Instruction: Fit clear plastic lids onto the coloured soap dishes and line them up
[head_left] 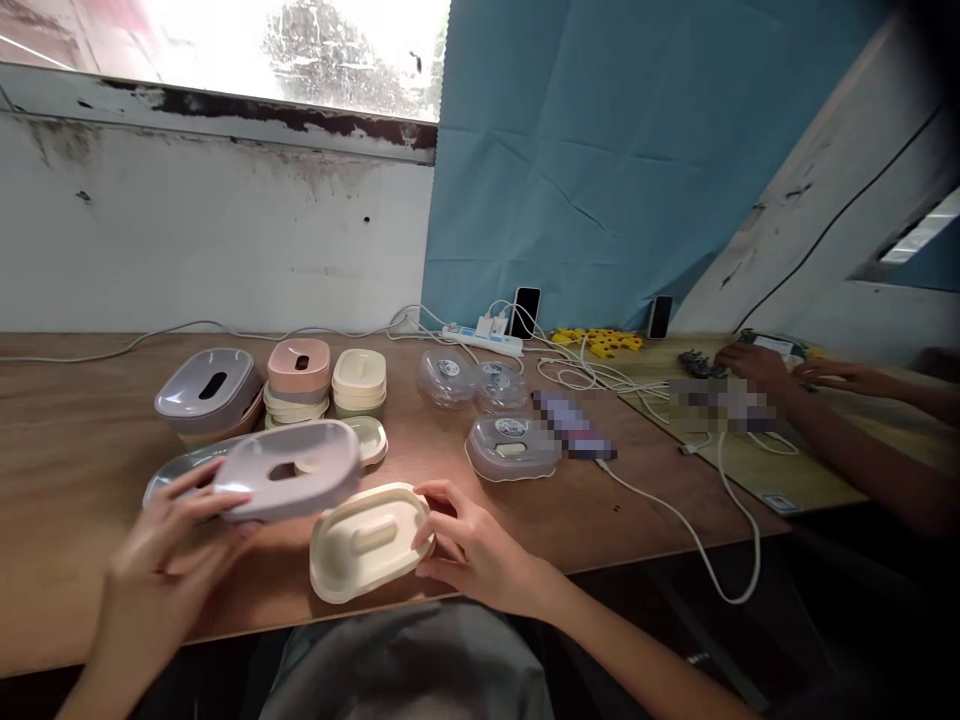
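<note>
My left hand (180,535) grips the near end of a lavender plastic lid (322,465) with an oval slot in its middle. Pinched at its right end by my right hand (472,550) is a cream oval tray (375,540) with a raised bar along its centre. The two pieces are close together above the table's front edge, the lavender one higher and to the left. A clear oval cover (169,472) lies partly hidden behind my left hand. Beyond the lavender lid sits a small cream oval piece (373,440), partly covered by it.
Stacked containers stand behind: lavender (206,385), pink (298,365) and cream (360,370). Clear containers (512,447) and a phone (574,425) on a white cable (675,510) lie to the right. A power strip (482,338) is by the wall. Another person's hands (757,365) are at the far right.
</note>
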